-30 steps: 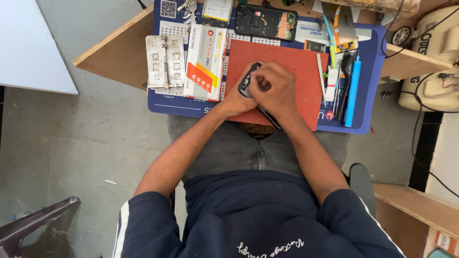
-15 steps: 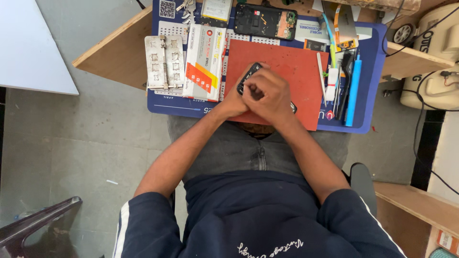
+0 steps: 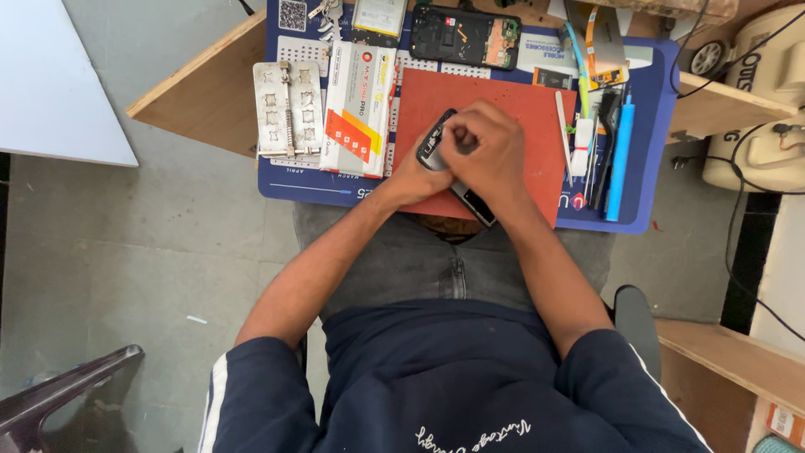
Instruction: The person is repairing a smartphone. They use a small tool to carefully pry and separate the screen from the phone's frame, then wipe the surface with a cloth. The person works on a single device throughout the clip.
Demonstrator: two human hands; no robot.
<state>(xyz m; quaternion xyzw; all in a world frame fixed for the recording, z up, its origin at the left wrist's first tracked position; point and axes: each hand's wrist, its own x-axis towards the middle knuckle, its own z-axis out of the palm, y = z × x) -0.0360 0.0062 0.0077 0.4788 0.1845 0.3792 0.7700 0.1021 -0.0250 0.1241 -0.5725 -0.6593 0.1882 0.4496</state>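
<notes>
Right hand (image 3: 490, 155) has slid up over the phone (image 3: 453, 168); both grips hold it, left hand (image 3: 417, 174) beneath, mid red mat (image 3: 537, 113), edges free.

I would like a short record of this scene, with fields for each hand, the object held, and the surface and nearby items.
left hand: grips the phone from the left side
right hand: on top of the phone, closed
phone: dark, slanted, mostly covered
surface: red mat on a blue mat
nearby: metal clamp, white box, opened phone, blue tool
</notes>
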